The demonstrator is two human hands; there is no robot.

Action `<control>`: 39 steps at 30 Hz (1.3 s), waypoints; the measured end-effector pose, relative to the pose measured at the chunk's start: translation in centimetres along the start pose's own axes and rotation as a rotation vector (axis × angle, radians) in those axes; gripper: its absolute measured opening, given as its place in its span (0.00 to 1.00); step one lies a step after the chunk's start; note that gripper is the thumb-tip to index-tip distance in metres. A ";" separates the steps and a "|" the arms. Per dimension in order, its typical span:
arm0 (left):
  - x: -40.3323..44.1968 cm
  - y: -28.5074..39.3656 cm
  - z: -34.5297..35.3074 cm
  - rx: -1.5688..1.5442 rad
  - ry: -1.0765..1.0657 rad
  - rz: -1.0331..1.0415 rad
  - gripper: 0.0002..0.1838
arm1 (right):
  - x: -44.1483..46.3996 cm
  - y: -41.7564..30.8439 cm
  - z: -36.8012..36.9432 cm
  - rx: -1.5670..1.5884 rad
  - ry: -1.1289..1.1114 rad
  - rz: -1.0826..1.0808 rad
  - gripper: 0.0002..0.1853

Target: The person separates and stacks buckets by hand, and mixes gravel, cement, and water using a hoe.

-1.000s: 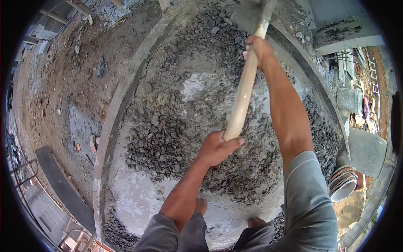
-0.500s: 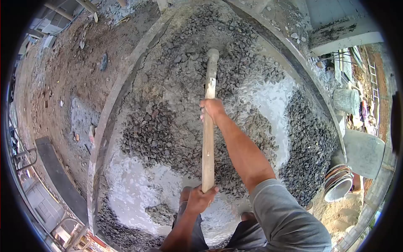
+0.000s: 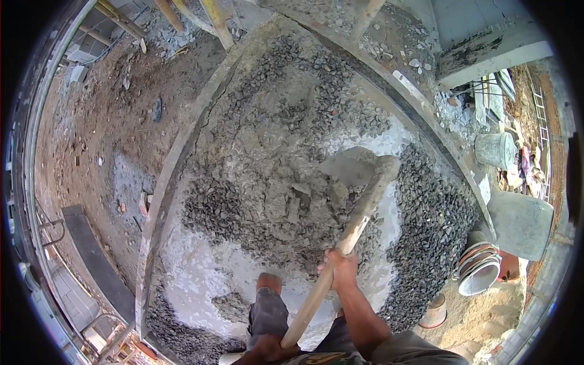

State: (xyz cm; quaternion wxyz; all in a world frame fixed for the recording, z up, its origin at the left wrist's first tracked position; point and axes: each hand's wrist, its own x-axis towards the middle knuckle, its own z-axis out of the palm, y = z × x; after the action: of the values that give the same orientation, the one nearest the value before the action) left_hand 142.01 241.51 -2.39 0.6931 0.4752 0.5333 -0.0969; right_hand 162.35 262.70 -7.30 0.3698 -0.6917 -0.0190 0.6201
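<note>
My right hand (image 3: 342, 267) is wrapped around the middle of the wooden handle of a hoe (image 3: 316, 298). Low in the view, close to my body, my left hand (image 3: 275, 349) grips the handle's lower end; its fingers are only partly visible. The shaft slants up to the right, and its cement-coated head and blade (image 3: 348, 166) are raised in front of me, over the mix. Beneath it spreads a wet grey concrete mix (image 3: 267, 176) with dark gravel (image 3: 432, 213) around it and pale cement slurry (image 3: 188, 267) at the lower left.
A raised concrete edging (image 3: 173, 158) borders the mix. Stacked buckets (image 3: 479, 277), a grey bucket (image 3: 494, 149) and a large grey tub (image 3: 520, 224) stand at right. My bare foot (image 3: 269, 282) is in the slurry. Wooden posts (image 3: 216, 21) rise at the back.
The hoe has swung from upright in the view to a rightward slant, its blade now showing. Both hands have come lower and closer to my body, still holding the handle.
</note>
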 end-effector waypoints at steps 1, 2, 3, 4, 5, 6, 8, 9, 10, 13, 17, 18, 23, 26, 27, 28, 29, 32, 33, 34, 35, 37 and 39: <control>2.0 1.2 -1.7 0.067 -0.017 0.063 0.26 | 0.4 -2.7 0.5 0.021 0.026 -0.085 0.08; 4.9 2.8 -3.6 0.050 0.028 0.143 0.26 | 1.1 -5.9 1.4 -0.005 0.022 -0.184 0.08; 7.8 4.4 -5.6 0.036 0.073 0.224 0.25 | 2.1 -9.6 2.8 -0.031 0.017 -0.282 0.08; 11.1 5.9 -7.7 0.001 0.151 0.398 0.24 | 3.0 -13.4 4.7 -0.092 0.044 -0.391 0.09; 14.4 8.0 -10.5 -0.043 0.242 0.586 0.21 | 4.1 -17.1 6.6 -0.125 0.020 -0.469 0.10; 17.5 9.8 -13.3 -0.012 0.231 0.578 0.21 | 5.6 -20.2 8.6 -0.146 -0.025 -0.569 0.12; 22.6 12.9 -19.2 -0.100 0.262 0.680 0.20 | 9.4 -25.5 12.9 -0.190 -0.073 -0.715 0.13; 24.8 14.0 -22.9 -0.135 0.234 0.656 0.20 | 12.0 -27.5 15.3 -0.203 -0.108 -0.776 0.13; 26.7 14.7 -26.1 -0.174 0.200 0.626 0.19 | 14.6 -28.8 17.9 -0.219 -0.087 -0.794 0.14; 32.4 10.6 -32.8 -0.445 0.190 0.539 0.18 | 25.8 -27.4 25.3 -0.196 -0.128 -0.752 0.15; 34.9 0.3 -29.0 -0.842 0.268 0.236 0.19 | 43.7 -10.2 30.2 -0.540 0.061 -0.411 0.17; 35.1 -2.0 -28.5 -0.903 0.307 0.168 0.20 | 46.8 -6.7 30.9 -0.619 0.103 -0.412 0.17; 35.4 -0.4 -26.6 -0.861 0.271 0.149 0.22 | 42.0 -7.2 28.7 -0.624 0.024 -0.312 0.15; 35.0 -1.3 -26.0 -0.882 0.292 0.203 0.22 | 41.3 -6.8 28.9 -0.581 0.035 -0.330 0.14; 34.7 -1.6 -25.1 -0.893 0.284 0.218 0.21 | 40.9 -6.5 28.4 -0.569 0.018 -0.323 0.14; 34.1 -1.7 -23.5 -0.877 0.292 0.187 0.21 | 39.9 -5.9 27.4 -0.564 0.012 -0.303 0.13; 33.5 -1.8 -21.5 -0.861 0.293 0.159 0.21 | 38.7 -5.2 26.1 -0.574 -0.009 -0.290 0.13; 27.9 -0.9 -16.5 -0.880 0.264 0.082 0.20 | 33.0 -3.6 23.3 -0.565 -0.073 -0.248 0.11; 25.8 -1.3 -14.2 -0.881 0.255 0.046 0.20 | 30.7 -2.4 22.0 -0.540 -0.083 -0.211 0.10; 23.9 -1.6 -11.7 -0.800 0.268 0.021 0.23 | 27.0 -1.8 20.8 -0.497 -0.092 -0.140 0.08; 21.8 -1.6 -9.1 -0.719 0.281 -0.006 0.27 | 26.1 0.2 18.7 -0.475 -0.083 -0.135 0.07; 17.7 -0.4 -4.7 -0.566 0.229 -0.091 0.28 | 21.2 2.1 14.4 -0.465 -0.128 -0.031 0.09; 15.3 -1.0 1.5 -0.505 0.218 -0.117 0.28 | 16.2 3.0 10.9 -0.445 -0.040 0.070 0.10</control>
State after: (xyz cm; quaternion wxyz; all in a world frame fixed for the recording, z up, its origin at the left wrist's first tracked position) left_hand 148.61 245.55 -15.66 0.7213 0.2635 0.6385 0.0512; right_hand 155.26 273.66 -22.08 0.1859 -0.7440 -0.1386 0.6266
